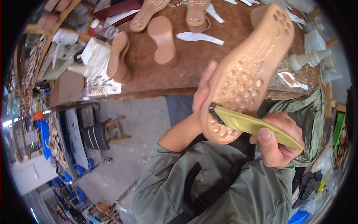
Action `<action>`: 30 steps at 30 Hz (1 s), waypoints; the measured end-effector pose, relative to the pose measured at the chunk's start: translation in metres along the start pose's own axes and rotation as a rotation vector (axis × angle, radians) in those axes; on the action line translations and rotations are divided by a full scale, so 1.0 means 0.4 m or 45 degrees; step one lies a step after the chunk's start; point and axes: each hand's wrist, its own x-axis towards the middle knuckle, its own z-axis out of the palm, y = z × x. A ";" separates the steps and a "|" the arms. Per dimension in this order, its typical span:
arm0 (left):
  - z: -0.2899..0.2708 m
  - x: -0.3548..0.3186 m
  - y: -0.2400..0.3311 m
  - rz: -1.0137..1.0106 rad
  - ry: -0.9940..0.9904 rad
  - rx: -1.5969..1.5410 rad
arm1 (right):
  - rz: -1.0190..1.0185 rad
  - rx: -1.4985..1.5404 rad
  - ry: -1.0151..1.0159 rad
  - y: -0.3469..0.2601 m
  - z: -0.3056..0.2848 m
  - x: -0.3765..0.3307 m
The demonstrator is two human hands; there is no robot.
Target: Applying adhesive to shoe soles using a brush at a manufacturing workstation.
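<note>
Beside the table [145,76], the left hand [201,93] grips a sole [244,74] from behind, the right hand [275,148] a brush [242,121].

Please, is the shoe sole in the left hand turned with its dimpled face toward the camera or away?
Toward the camera: round hollows show across the shoe sole, and the yellow-green brush covers some.

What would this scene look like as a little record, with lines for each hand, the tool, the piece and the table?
Left hand: holds the shoe sole by its side
Right hand: grips the brush by its handle
Tool: brush, yellow-green handle, dark bristles against the sole
Piece: tan shoe sole, dimpled face showing, shiny in places
Table: brown; bears other tan soles, white cut-out pieces and a white container
Beyond right hand: crumpled green cloth or bag; cannot tell which
</note>
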 end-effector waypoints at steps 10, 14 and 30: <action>-0.018 -0.028 -0.012 0.390 -0.319 0.415 | -0.291 0.087 -0.044 -0.019 0.013 -0.019; -0.024 -0.030 -0.018 0.523 -0.423 0.563 | -0.337 0.067 -0.106 -0.032 -0.002 -0.018; -0.001 -0.043 0.019 0.453 -0.696 0.803 | -0.527 0.195 -0.413 -0.018 -0.061 0.017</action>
